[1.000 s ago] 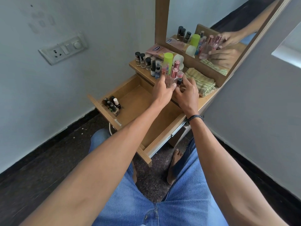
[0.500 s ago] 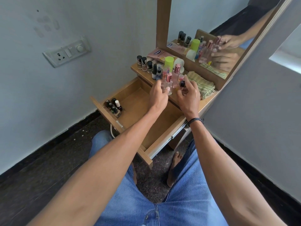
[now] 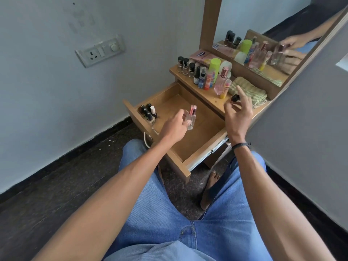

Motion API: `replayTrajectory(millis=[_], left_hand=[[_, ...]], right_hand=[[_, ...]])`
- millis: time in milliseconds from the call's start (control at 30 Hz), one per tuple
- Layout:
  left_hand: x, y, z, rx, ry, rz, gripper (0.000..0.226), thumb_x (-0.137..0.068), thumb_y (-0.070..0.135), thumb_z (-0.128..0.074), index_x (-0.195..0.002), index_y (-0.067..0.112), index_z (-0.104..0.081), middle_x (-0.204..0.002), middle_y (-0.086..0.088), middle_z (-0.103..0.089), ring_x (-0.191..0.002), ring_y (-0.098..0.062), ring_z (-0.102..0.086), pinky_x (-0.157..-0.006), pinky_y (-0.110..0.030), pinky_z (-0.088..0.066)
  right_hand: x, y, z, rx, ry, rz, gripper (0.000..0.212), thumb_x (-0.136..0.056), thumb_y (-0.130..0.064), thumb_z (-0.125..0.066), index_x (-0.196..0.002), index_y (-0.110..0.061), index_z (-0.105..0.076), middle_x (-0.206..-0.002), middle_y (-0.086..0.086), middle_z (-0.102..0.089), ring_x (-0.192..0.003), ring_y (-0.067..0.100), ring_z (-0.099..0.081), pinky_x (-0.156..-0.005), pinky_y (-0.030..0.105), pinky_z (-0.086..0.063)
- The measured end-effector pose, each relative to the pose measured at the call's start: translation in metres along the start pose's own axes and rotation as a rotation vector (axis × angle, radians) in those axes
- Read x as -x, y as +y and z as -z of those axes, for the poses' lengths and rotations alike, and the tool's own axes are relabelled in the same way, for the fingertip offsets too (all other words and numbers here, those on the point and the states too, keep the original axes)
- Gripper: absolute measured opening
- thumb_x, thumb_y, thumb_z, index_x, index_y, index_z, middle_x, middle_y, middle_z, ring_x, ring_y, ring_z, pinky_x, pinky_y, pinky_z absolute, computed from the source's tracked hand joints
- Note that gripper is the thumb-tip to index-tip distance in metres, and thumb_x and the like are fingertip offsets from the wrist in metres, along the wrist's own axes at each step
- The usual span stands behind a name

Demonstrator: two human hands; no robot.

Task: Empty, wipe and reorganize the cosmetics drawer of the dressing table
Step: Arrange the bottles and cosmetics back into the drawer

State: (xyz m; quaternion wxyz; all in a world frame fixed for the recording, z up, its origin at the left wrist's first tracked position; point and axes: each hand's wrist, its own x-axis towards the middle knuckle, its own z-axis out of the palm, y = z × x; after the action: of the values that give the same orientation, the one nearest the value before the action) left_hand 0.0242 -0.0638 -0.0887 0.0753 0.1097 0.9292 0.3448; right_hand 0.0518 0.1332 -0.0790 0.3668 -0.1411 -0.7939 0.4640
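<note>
Head view: clear, pink-capped bottle (image 3: 192, 120)

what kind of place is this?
Probably a bedroom corner in a home, at a dressing table: a wood-framed wall mirror, a row of small nail-polish and perfume bottles on its wooden shelf, and an open wooden drawer below.

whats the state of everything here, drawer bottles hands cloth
drawer, pulled open
nail polish bottles, upright in a drawer corner
clear perfume bottle, capped, held over the drawer
left hand, gripping the clear perfume bottle
right hand, pinching a small black item
cloth, folded on the tabletop
row of bottles, upright on the tabletop
</note>
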Motion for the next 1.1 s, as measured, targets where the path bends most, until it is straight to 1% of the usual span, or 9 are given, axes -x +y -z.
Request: replayTrajectory(millis=[100,200,267,367,467,700,833,1000,1100], left_hand=[[0.009,-0.01,-0.001,-0.165,-0.126,-0.031,0.021,-0.1,0.021,-0.058,-0.12,0.017,-0.054,-0.108,0.001,-0.066,-0.07,-0.013,-0.061,-0.057,-0.028,-0.049],[0.02,-0.016,-0.004,-0.285,-0.236,-0.032,0.023,-0.096,0.013,-0.057,-0.119,0.019,-0.053,-0.107,-0.004,-0.069,-0.086,-0.026,-0.066,-0.074,-0.036,-0.052],[0.027,-0.018,-0.006,-0.36,-0.269,-0.057,0.018,-0.098,0.018,-0.056,-0.116,0.019,-0.053,-0.104,-0.003,-0.068,-0.092,-0.024,-0.065,-0.077,-0.034,-0.042],[0.036,-0.016,-0.008,-0.429,-0.283,-0.099,0.019,-0.101,0.027,-0.055,-0.118,0.017,-0.053,-0.105,-0.003,-0.069,-0.093,-0.02,-0.058,-0.085,-0.038,-0.036],[0.04,-0.015,-0.011,-0.51,-0.314,-0.116,0.029,-0.1,0.031,-0.057,-0.123,0.015,-0.051,-0.107,-0.006,-0.071,-0.104,-0.024,-0.064,-0.103,-0.045,-0.036],[0.036,-0.011,-0.007,-0.525,-0.473,-0.047,0.036,-0.095,0.037,-0.064,-0.124,0.02,-0.051,-0.118,-0.003,-0.068,-0.114,-0.025,-0.061,-0.109,-0.046,-0.032],[0.038,-0.009,-0.004,-0.502,-0.481,-0.049,0.033,-0.088,0.009,-0.058,-0.114,0.028,-0.065,-0.114,0.001,-0.07,-0.112,-0.021,-0.06,-0.111,-0.043,-0.029],[0.038,-0.007,0.001,-0.481,-0.498,-0.03,0.044,-0.086,-0.002,-0.047,-0.109,0.029,-0.068,-0.119,0.001,-0.068,-0.099,-0.018,-0.053,-0.112,-0.045,-0.028],[0.037,-0.004,0.007,-0.466,-0.519,-0.009,0.047,-0.091,-0.001,-0.041,-0.111,0.03,-0.07,-0.129,-0.001,-0.065,-0.096,-0.018,-0.044,-0.099,-0.041,-0.032]], right_hand=[[0.034,-0.004,-0.002,0.021,-0.137,0.092,0.045,-0.09,-0.002,-0.066,-0.133,-0.012,-0.063,-0.114,-0.002,-0.061,-0.092,0.004,-0.061,-0.085,0.011,-0.048],[0.054,-0.004,-0.006,0.083,-0.403,0.084,0.043,-0.09,-0.004,-0.072,-0.13,-0.016,-0.065,-0.114,-0.002,-0.065,-0.088,-0.005,-0.06,-0.082,0.008,-0.05],[0.061,0.001,-0.008,0.14,-0.512,0.053,0.043,-0.09,-0.009,-0.074,-0.131,-0.021,-0.065,-0.116,-0.005,-0.065,-0.089,-0.003,-0.061,-0.082,0.003,-0.047],[0.063,0.009,-0.008,0.178,-0.541,0.008,0.042,-0.09,-0.012,-0.075,-0.13,-0.022,-0.065,-0.115,-0.008,-0.063,-0.088,-0.008,-0.059,-0.078,-0.003,-0.043],[0.063,0.015,-0.006,0.194,-0.544,-0.019,0.04,-0.09,-0.012,-0.076,-0.128,-0.02,-0.067,-0.114,-0.008,-0.063,-0.089,-0.011,-0.057,-0.078,-0.004,-0.042],[0.072,0.02,-0.005,0.203,-0.552,-0.05,0.036,-0.09,-0.014,-0.076,-0.125,-0.021,-0.069,-0.113,-0.008,-0.064,-0.088,-0.003,-0.062,-0.08,0.002,-0.046],[0.074,0.018,-0.004,0.209,-0.574,-0.043,0.036,-0.089,-0.016,-0.076,-0.123,-0.024,-0.069,-0.11,-0.014,-0.061,-0.087,-0.003,-0.06,-0.083,0.013,-0.052],[0.066,0.013,-0.001,0.268,-0.738,0.0,0.031,-0.086,-0.018,-0.079,-0.116,-0.024,-0.073,-0.109,-0.007,-0.07,-0.092,0.01,-0.065,-0.086,0.034,-0.056],[0.061,0.008,-0.003,0.348,-0.869,0.035,0.029,-0.086,-0.023,-0.079,-0.114,-0.022,-0.073,-0.109,-0.005,-0.073,-0.095,0.013,-0.067,-0.087,0.038,-0.056]])
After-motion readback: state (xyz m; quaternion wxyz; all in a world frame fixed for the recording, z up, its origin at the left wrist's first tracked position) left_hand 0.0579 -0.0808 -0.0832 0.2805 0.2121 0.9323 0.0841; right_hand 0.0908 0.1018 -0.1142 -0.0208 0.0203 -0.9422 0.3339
